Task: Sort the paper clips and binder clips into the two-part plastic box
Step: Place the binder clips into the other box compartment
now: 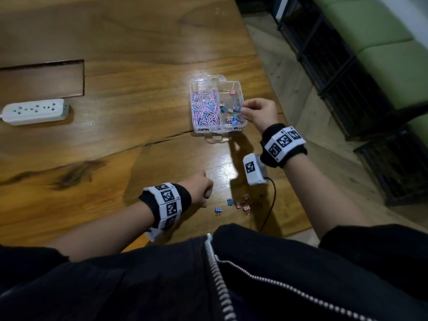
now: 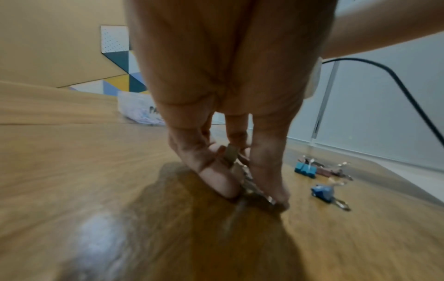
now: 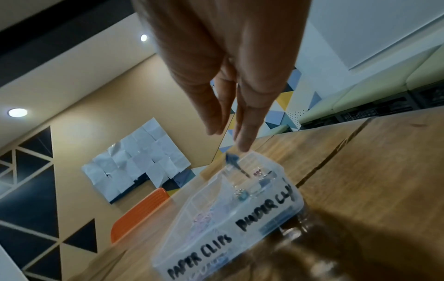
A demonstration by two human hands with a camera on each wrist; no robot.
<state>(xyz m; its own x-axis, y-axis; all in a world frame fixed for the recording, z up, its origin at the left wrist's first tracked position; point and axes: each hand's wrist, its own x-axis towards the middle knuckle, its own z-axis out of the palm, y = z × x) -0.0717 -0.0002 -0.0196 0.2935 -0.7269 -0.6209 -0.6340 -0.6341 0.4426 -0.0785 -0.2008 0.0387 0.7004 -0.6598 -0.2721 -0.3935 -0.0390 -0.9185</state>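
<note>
1. Head view: the clear two-part plastic box (image 1: 217,129) is seen centre-right of frame on the wooden table (image 1: 115,135), its long axis running left-right. The left compartment is filled with pink/blue paper clips (image 1: 205,108); binder clips (image 1: 231,112) lie in the right compartment. The right hand (image 1: 259,113) is held over the box's right edge; whether anything is pinched cannot be told here, as the fingertips are blurred. The left hand (image 1: 200,189) is curled, lower centre, fingers hidden from this angle. Loose binder clips (image 1: 240,205) are scattered just right of it. A white power strip (image 1: 34,111) lies at mid-left.

2. Left wrist view: thumb and fingers (image 2: 216,176) are pinched on a small clip (image 2: 254,188) pressed against the table; its colour and shape are hard to make out, mostly hidden by the fingers. Blue binder clips (image 2: 321,192) lie at right, wire handles toward the lower right. The box is mostly hidden behind the hand.

3. Right wrist view: the fingers (image 3: 242,117) are extended and relaxed, nothing gripped. A blue binder clip (image 3: 232,158) is seen just below the fingertips, above the compartment labelled for binder clips, blurred, handles toward the lower right. The box's near-left corner is cut off at the bottom edge.
</note>
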